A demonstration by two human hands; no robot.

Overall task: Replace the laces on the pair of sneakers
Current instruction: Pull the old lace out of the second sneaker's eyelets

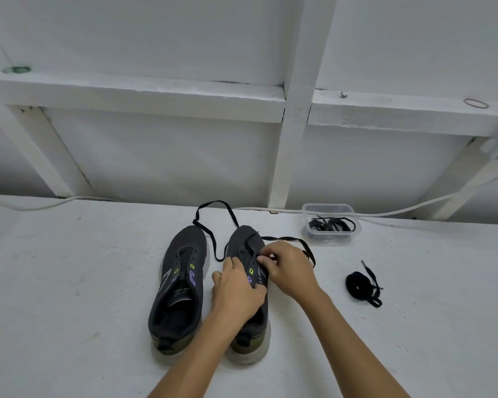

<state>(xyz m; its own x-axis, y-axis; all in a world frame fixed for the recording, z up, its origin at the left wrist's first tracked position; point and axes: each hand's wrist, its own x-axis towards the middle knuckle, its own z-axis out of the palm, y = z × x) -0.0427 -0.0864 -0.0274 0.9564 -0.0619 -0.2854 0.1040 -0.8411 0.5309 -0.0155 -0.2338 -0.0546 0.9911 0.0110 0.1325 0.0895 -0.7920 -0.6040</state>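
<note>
Fingers (pixel 260 258) pinch lace (pixel 213 242) over right sneaker (pixel 249 254)

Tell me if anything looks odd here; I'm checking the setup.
Nothing damaged or spilled. The left sneaker has bare eyelets, and a loose coiled lace lies on the table outside the plastic container.

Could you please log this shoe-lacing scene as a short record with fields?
left sneaker: no lace, eyelets bare
right sneaker: partly laced
black lace: ends trail past the toes
left hand: grips right sneaker
right hand: pinches lace at an eyelet
coiled lace: on table, at right
clear tub: holds black laces
</note>
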